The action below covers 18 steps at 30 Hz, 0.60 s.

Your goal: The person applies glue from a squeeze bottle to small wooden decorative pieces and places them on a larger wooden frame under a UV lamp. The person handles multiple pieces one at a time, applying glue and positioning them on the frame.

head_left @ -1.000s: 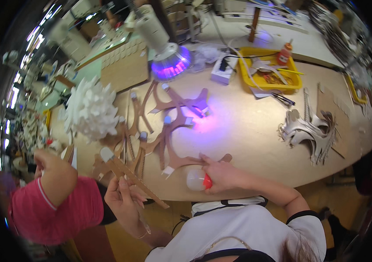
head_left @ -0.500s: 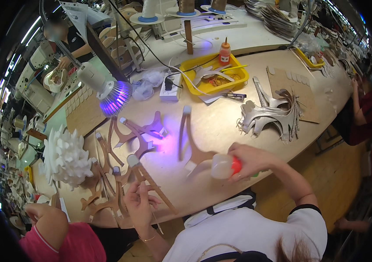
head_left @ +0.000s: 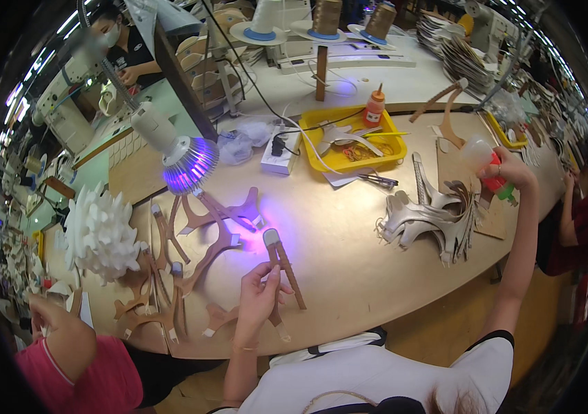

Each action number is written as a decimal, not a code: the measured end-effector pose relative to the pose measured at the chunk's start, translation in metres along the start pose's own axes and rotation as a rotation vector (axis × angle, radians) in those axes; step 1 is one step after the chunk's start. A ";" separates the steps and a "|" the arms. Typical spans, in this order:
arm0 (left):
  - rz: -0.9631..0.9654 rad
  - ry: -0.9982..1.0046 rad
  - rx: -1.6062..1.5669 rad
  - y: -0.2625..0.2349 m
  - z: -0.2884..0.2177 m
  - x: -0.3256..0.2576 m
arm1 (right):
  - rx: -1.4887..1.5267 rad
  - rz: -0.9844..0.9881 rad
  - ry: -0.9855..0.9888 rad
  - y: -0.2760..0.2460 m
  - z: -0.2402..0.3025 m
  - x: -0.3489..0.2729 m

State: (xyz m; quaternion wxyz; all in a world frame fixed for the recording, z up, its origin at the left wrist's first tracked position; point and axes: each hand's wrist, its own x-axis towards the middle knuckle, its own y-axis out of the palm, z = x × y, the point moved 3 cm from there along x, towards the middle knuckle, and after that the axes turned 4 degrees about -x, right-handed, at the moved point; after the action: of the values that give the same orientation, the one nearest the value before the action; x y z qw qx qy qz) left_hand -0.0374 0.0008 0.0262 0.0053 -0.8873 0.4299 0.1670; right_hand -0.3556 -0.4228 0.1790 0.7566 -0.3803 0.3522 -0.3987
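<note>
Here, the left hand [head_left: 258, 300], at 6 o'clock on the desk [head_left: 349, 255], pinches a brown leather strap piece [head_left: 281, 265] between thumb and curled fingers, its pale tip lying in violet light from the lamp [head_left: 182, 153] at 11 o'clock. The right hand [head_left: 507, 171], outstretched toward 2 o'clock, is wrapped around a clear squeeze bottle with a red cap [head_left: 485, 160], held above a stack of grey cut pieces [head_left: 426, 215].

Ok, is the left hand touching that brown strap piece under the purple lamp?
Touching: the head view shows the left hand fingers pinching the brown strap piece.
</note>
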 end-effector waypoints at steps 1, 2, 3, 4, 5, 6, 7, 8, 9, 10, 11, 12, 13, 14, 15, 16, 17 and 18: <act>0.000 -0.010 0.001 0.002 0.001 0.002 | 0.007 0.013 -0.008 -0.004 -0.009 0.019; -0.011 0.006 -0.012 0.002 0.001 0.005 | 0.085 0.039 0.010 -0.001 -0.018 0.039; -0.024 0.020 -0.024 0.003 0.000 0.008 | 0.106 0.039 0.025 0.001 -0.026 0.052; -0.033 0.043 -0.041 0.002 -0.002 0.010 | 0.127 0.042 0.042 0.005 -0.031 0.063; -0.034 0.027 -0.042 0.001 -0.003 0.012 | 0.127 0.032 0.090 0.009 -0.034 0.073; -0.029 0.024 -0.048 0.000 -0.005 0.014 | 0.244 0.057 0.053 0.014 -0.032 0.077; -0.028 0.011 -0.053 -0.001 -0.006 0.016 | 0.340 0.074 0.053 0.021 -0.031 0.073; -0.031 0.014 -0.060 -0.002 -0.008 0.018 | 0.447 0.100 0.053 0.032 -0.026 0.067; -0.038 0.010 -0.063 -0.003 -0.009 0.020 | 0.555 0.152 -0.047 0.047 -0.015 0.058; -0.042 0.002 -0.073 -0.004 -0.010 0.022 | 0.676 0.209 -0.144 0.063 0.001 0.049; -0.042 0.017 -0.084 -0.004 -0.011 0.025 | 0.801 0.280 -0.234 0.079 0.019 0.039; -0.039 0.031 -0.101 -0.004 -0.012 0.029 | 0.888 0.336 -0.320 0.095 0.040 0.029; -0.030 0.062 -0.123 -0.003 -0.013 0.032 | 0.956 0.401 -0.404 0.117 0.063 0.021; -0.030 0.079 -0.130 -0.002 -0.012 0.036 | 1.012 0.459 -0.484 0.140 0.088 0.011; -0.035 0.061 -0.143 -0.001 -0.011 0.038 | 1.059 0.525 -0.542 0.164 0.114 0.002; -0.030 0.066 -0.162 0.000 -0.011 0.041 | 1.094 0.598 -0.579 0.184 0.140 -0.005; -0.020 0.086 -0.189 0.001 -0.011 0.042 | 1.115 0.665 -0.594 0.206 0.164 -0.013; -0.018 0.083 -0.196 0.001 -0.011 0.043 | 1.164 0.756 -0.607 0.223 0.187 -0.018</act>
State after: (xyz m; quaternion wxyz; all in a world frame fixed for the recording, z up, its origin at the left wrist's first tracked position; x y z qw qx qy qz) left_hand -0.0100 -0.0341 0.0239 -0.0978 -0.8935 0.4034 0.1714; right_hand -0.1321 -0.2642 0.0792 0.9841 0.1340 -0.0322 -0.1116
